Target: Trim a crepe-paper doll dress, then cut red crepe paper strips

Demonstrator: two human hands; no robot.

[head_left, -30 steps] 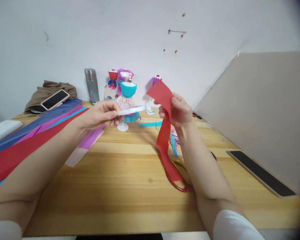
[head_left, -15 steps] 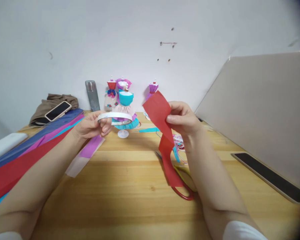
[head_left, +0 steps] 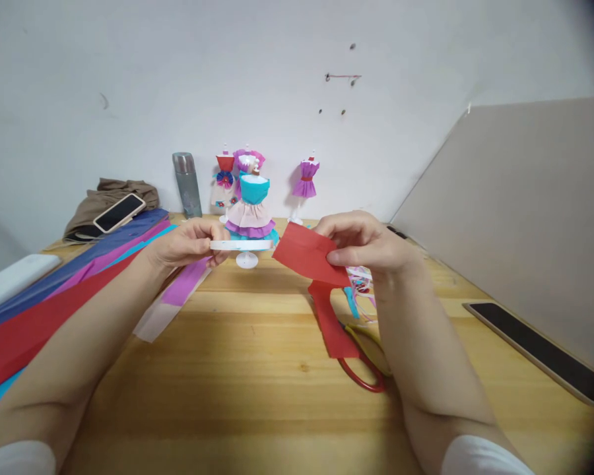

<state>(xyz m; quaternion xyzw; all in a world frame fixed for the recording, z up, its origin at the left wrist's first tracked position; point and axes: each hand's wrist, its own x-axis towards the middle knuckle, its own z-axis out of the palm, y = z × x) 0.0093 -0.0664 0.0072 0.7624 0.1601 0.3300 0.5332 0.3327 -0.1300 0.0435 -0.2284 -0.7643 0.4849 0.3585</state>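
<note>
My left hand is closed on the edge of a roll of white tape, seen nearly edge-on above the table. Between the thumb and fingers of my right hand, a red paper strip is pinched; its upper end points left, close to the roll. The strip's lower part hangs down in front of scissors with red and yellow handles lying on the table. Behind the roll stands a small mannequin in a turquoise, pale pink and purple tiered dress.
More dressed mannequins stand by the wall, one in purple. A grey bottle, a phone on brown cloth and long coloured sheets are at left. A dark-screened device lies right, beside a grey panel.
The tape roll has tipped from showing its ring to nearly edge-on. My right hand has lowered and turned the red strip's upper end toward the roll.
</note>
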